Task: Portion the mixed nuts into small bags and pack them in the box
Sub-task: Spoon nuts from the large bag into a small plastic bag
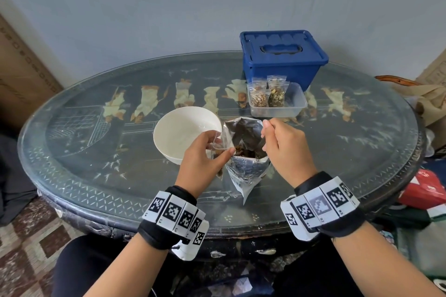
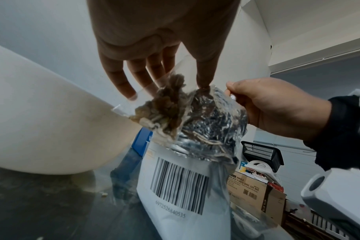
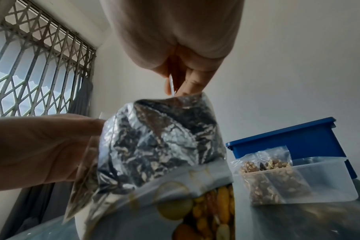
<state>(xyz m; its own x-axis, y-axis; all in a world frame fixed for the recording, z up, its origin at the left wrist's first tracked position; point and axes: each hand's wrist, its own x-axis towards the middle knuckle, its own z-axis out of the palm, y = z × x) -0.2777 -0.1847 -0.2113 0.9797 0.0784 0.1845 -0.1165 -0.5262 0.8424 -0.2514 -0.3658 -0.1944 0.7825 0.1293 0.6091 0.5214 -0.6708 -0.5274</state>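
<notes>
From above the desk (image 1: 72, 176), a dark glass-topped oval, the tall crinkled silver foil pouch of mixed nuts (image 1: 243, 152) stands open in front of the person, beside a white round bowl (image 1: 185, 132). The left hand (image 1: 205, 154) pinches a small clear plastic zip bag (image 1: 218, 146) at the pouch's mouth; the right hand (image 1: 284, 147) is curled around something thin, its fingertips at the pouch's far rim. Behind sit a clear rectangular plastic tub (image 1: 294, 103) with two filled small bags (image 1: 266, 95) standing in it, and a lidded blue plastic box (image 1: 282, 60), closed.

Seen from the left wrist, the small clear bag (image 2: 152, 104) hangs from thumb and fingers, lumpy with brown nuts at its bottom and pressed against the foil pouch (image 2: 212, 123). The film looks thin, limp and slippery; I'd judge it best held by the stiffer zip strip at the top, since the loose load will swing the bag and sag it.

From the right wrist, the right hand (image 3: 181, 53) grips a thin white handle (image 3: 171, 84) that dips into the pouch (image 3: 160, 142); what is at its end is hidden. The foil creases easily and holds no shape, so the pouch probably needs steadying at its rim or it could tip and spill.
</notes>
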